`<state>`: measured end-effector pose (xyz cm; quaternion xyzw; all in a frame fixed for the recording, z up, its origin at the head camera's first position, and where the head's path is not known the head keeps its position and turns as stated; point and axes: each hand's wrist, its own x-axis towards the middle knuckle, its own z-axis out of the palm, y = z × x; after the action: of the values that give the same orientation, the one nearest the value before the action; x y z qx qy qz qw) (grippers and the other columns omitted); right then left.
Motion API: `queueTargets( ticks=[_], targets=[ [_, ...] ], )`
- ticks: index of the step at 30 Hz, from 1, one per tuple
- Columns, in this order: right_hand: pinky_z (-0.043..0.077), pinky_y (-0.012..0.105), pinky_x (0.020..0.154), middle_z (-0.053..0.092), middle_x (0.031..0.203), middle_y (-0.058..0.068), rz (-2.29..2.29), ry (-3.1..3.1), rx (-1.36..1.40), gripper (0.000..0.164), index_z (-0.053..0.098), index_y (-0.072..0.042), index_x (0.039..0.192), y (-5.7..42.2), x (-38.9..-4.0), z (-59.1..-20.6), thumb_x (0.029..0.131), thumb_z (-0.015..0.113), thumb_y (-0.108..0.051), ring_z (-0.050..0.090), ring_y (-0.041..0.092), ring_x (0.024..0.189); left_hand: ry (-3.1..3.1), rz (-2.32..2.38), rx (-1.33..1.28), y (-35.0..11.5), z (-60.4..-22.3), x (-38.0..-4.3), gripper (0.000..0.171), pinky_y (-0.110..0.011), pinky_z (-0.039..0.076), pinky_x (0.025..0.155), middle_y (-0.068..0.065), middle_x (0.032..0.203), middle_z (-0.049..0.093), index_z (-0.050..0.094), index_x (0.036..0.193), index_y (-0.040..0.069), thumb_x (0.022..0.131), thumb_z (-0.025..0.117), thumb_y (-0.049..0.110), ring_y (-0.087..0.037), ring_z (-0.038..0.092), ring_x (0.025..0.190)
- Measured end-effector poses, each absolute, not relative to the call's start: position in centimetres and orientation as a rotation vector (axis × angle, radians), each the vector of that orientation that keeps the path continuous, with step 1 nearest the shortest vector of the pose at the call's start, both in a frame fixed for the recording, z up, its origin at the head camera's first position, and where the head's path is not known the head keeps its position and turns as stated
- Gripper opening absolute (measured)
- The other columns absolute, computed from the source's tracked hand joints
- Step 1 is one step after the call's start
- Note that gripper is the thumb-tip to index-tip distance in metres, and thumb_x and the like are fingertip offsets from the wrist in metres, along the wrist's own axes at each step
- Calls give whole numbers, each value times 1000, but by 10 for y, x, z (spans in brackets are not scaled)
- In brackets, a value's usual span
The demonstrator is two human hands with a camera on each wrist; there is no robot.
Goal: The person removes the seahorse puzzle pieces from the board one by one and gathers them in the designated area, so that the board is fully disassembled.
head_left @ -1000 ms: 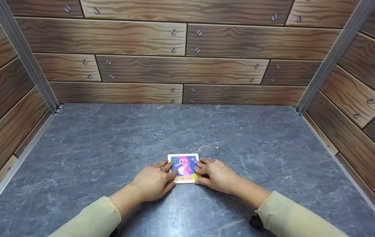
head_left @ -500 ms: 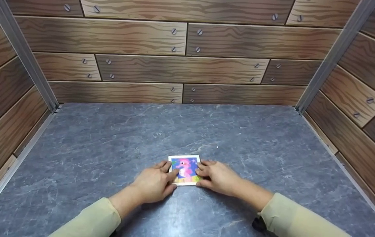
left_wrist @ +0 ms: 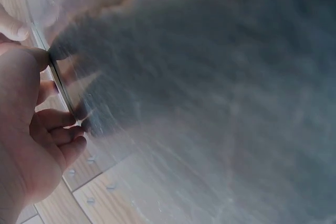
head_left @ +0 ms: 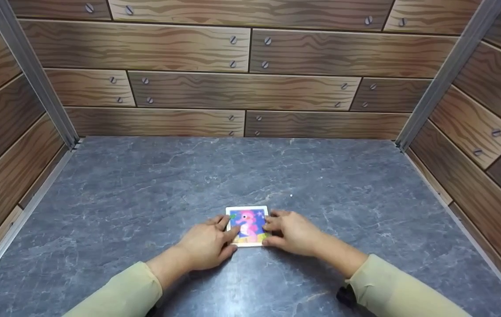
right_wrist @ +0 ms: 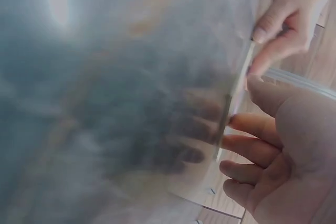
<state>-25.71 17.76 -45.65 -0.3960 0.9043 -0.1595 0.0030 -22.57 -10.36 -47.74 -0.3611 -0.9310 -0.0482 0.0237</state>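
Note:
A small square picture board with a white border and a pink seahorse on blue lies flat on the table, close to the person. At its left side is the left hand: thumb by the near corner, one finger over the picture, the others along the left edge. The right hand holds the opposite edge, its thumb by the near right corner. In the left wrist view, the board's edge shows as a thin strip beside bent fingers. The right wrist view has the same thin edge at the fingertips. Hands cover parts of both sides.
The grey marbled tabletop stretches around the board and reflects the hands. Wood-patterned panels enclose it at the back and both sides, with metal strips at the corners. A tiny white speck lies beyond the right hand.
The board and both hands have shifted very slightly toward the person. The hold looks the same, and the head view has tilted a little.

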Motion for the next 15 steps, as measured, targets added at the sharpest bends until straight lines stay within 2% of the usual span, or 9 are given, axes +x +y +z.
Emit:
queueTargets(
  ticks=[3,8,15],
  targets=[
    [52,58,105,74,125,19,-614,2819,-1273,36,78,0,122,176,-265,-451,95,80,-25,68,44,123,-2881,-156,-1125,-103,-477,-226,51,-50,50,111,-30,150,54,60,152,10,110,54,40,-42,55,140],
    [59,49,95,79,115,14,-763,2772,-1201,33,78,-1,122,165,-284,-441,95,82,-18,76,31,108,-2870,-147,-1135,-104,-478,-226,51,-50,50,111,-31,148,56,61,151,9,109,56,39,-43,56,138],
    [59,49,95,78,115,13,-891,2644,-1039,32,77,0,124,143,-312,-438,94,81,-11,73,28,108,-2845,-124,-1143,-103,-477,-226,52,-49,51,110,-30,147,57,62,150,9,109,56,39,-42,57,137]
  ],
)
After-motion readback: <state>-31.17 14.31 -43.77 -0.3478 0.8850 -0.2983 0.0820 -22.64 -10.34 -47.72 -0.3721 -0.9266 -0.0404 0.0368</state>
